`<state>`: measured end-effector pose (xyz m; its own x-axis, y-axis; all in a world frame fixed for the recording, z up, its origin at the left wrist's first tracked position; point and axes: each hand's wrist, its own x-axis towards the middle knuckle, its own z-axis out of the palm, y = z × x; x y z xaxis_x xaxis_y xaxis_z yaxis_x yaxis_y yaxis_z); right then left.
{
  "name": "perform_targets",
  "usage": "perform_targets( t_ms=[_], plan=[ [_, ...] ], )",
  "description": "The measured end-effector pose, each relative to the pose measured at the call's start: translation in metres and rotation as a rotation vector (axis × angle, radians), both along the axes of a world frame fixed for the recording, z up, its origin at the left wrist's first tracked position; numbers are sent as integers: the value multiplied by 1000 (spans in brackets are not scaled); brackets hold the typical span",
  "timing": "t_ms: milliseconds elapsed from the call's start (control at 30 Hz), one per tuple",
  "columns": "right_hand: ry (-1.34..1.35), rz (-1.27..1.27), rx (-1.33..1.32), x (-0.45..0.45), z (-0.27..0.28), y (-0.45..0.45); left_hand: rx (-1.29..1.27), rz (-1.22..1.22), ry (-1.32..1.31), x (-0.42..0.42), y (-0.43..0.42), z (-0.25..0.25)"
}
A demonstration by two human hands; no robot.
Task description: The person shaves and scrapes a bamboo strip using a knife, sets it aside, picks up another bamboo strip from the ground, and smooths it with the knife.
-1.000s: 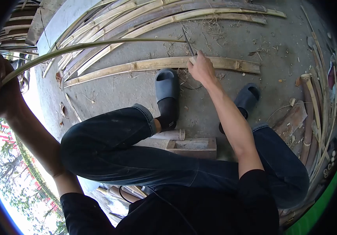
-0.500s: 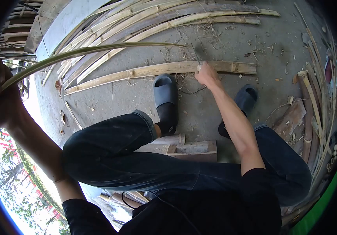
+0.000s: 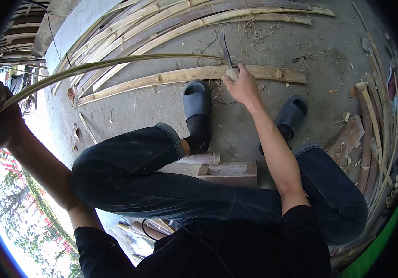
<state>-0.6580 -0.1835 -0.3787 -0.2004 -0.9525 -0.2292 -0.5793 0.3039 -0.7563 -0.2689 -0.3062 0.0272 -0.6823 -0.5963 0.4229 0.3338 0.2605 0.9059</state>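
Bamboo strip (image 3: pixel 115 60) & knife (image 3: pixel 226 48), one per hand.
L hand (image 3: pixel 1 123) gripping strip's near end; R hand (image 3: pixel 242 87) clamped on knife handle, blade nr strip's far tip, contact unclear.

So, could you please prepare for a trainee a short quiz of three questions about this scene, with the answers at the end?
1. Multiple choice: what does the left hand hold?
A) a rope
B) a strip
C) a bottle

2. True or false: the right hand holds a knife.

3. Count: how many slippers show, and are they worn?

Key: 1. B. 2. True. 3. Two, both worn.
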Motion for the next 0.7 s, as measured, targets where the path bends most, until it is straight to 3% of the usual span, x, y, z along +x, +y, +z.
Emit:
perform_targets(
  t_ms=[67, 100, 133, 200, 333, 400, 467, 567, 600, 667, 700],
  plan=[
    [-45, 26, 34, 7, -11, 4, -204, 1021, 152, -33, 15, -13],
    [-23, 32, 61, 13, -15, 8, -177, 1149, 111, -54, 17, -10],
    [0, 39, 87, 18, -18, 11, -179, 1148, 117, -42, 13, -6],
    [23, 56, 81, 23, -22, 13, 99, 915, 39, 9, -3, 7],
    [24, 19, 21, 23, -7, 3, -5, 916, 184, 69, -38, 0],
    [19, -14, -11, 21, 20, -2, -160, 1069, 72, 28, -27, -9],
    [-180, -114, -284, 25, 50, -8, -190, 1163, 82, -57, -1, -21],
    [-105, -112, -385, 41, 15, 0, -183, 1246, 75, -101, 8, -28],
    [-101, -108, -389, 39, -22, 4, -199, 1289, 91, -102, 8, -26],
    [242, 58, 195, 24, -101, 14, -214, 1119, 57, -97, 12, -22],
    [243, 36, 183, 18, -97, 10, -248, 1126, 67, -101, 9, -21]
  ],
)
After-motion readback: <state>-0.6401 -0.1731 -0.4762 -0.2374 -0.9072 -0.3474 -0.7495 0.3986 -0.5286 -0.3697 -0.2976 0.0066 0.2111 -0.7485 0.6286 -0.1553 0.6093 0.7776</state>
